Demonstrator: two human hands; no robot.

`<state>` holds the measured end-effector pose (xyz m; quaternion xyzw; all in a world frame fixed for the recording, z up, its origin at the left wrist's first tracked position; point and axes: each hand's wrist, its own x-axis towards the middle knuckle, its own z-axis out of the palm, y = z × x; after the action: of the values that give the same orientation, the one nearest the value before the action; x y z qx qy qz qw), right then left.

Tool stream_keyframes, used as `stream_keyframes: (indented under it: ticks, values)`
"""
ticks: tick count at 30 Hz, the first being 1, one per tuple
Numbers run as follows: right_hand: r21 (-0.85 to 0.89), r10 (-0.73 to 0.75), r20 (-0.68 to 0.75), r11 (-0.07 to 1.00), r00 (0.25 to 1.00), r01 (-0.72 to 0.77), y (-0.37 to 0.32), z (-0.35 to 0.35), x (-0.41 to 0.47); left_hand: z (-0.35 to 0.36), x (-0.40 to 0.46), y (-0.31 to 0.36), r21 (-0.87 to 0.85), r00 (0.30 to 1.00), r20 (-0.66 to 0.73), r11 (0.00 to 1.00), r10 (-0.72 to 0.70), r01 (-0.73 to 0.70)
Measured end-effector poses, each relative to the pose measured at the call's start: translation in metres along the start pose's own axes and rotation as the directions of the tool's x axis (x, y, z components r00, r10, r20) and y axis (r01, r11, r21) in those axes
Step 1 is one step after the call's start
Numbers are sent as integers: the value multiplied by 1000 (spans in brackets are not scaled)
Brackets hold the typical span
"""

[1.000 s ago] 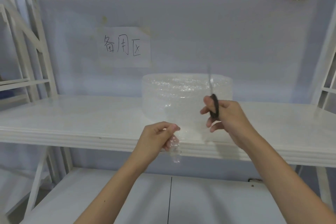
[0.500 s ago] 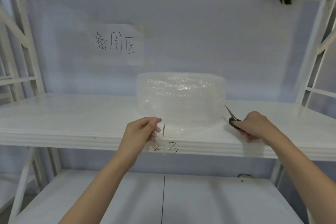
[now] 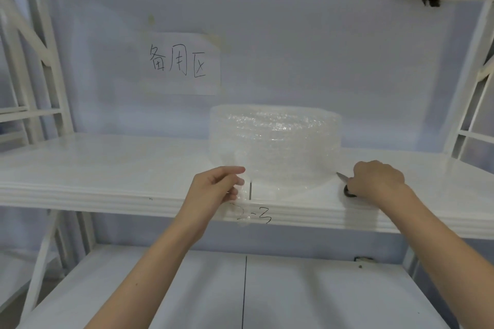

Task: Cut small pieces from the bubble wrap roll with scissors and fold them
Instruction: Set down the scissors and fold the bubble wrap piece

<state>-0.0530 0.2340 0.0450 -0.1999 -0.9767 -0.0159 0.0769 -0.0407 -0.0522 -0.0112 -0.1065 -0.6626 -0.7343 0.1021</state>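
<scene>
Nearest the camera, two bare forearms reached up and away over the lower shelf [image 3: 320, 288] toward the front lip of the upper shelf [image 3: 107, 181]. The left hand [image 3: 213, 189] hung just in front of that lip, wrist bent slightly, its thumb and fingers pinching a small cut piece of bubble wrap [image 3: 242, 203] that drooped over the handwritten mark on the shelf edge. The right hand [image 3: 377, 179] rested farther right on the shelf top, knuckles up, fingers curled down over the scissors [image 3: 344, 184]; only the blade tip, pointing left toward the roll, and part of a dark handle loop showed. Whether the fingers were gripping the handles or only covering them could not be told.

By the look of it, a cut was finished and the scissors were being set down, so folding was the step in hand. The next move would call for the right hand to let go of the scissors and join the left, taking the free end of the limp, slippery strip and doubling it over evenly.

Beyond both hands, the bubble wrap roll [image 3: 275, 141] stood on its end at the middle of the upper shelf, just left of the scissors' tip. Farthest back, a paper sign [image 3: 179, 64] with handwritten characters was taped to the pale wall.
</scene>
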Motion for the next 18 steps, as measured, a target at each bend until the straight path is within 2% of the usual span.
stream_keyframes:
  ticks: [2, 5, 7, 8, 10, 12, 15, 18]
  values:
    - [-132, -9, -98, 991, 995, -4, -11, 5, -6, -4, 1, 2, -9, 1000, 3, 1000, 16, -16]
    - [-148, -92, -166, 987, 982, 67, -33, -1, -21, -10, 3, 4, -27, 999, -18, 999, 39, -39]
    - [31, -191, -228, 979, 955, 203, -50, -6, -32, -14, 5, 6, -32, 998, -46, 998, 52, -53]
    - [202, -246, -228, 934, 942, 293, -60, -9, -40, -16, 6, 6, -27, 997, -55, 998, 62, -64]
    - [581, -381, -166, 708, 910, 402, -86, -16, -58, -19, 7, 8, -14, 995, -55, 996, 87, -88]
    - [787, -477, -108, 496, 872, 368, -110, -16, -69, -22, 9, 9, -5, 994, -44, 995, 103, -103]
    - [926, -527, -32, 305, 849, 224, -137, -12, -72, -30, 11, 9, 17, 991, -43, 992, 128, -127]
    - [978, -586, 46, 191, 809, 83, -152, -5, -72, -40, 13, 9, 53, 986, -51, 986, 161, -159]
